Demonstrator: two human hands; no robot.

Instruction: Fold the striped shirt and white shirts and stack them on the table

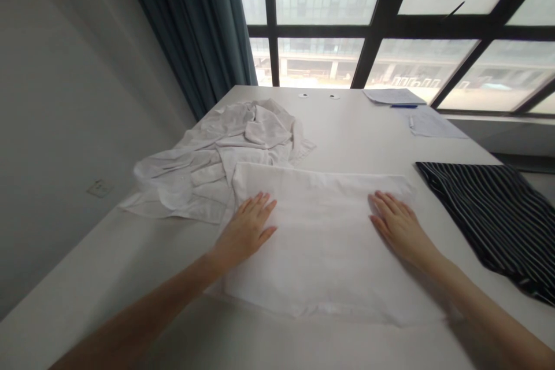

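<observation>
Head view, looking down over the worker's arms: a folded white cloth (323, 243) lies on the white table (359, 144) right between and beneath the two hands. The left hand (246, 228) rests palm down on its left part, thumb spread toward the middle; the right hand (396, 225) lies the same way near its right edge, fingers pointing to the far side. Both hands are unclenched and flat, pressing on the fabric rather than gripping it. Most of the cloth stretches between them and toward the person, with a strip of it beyond the fingertips. Just past the left hand I see a crumpled white garment (264, 133), touching the cloth's far left corner. Over to the right, apart from the right hand, sits a black striped fabric (515, 214).
</observation>
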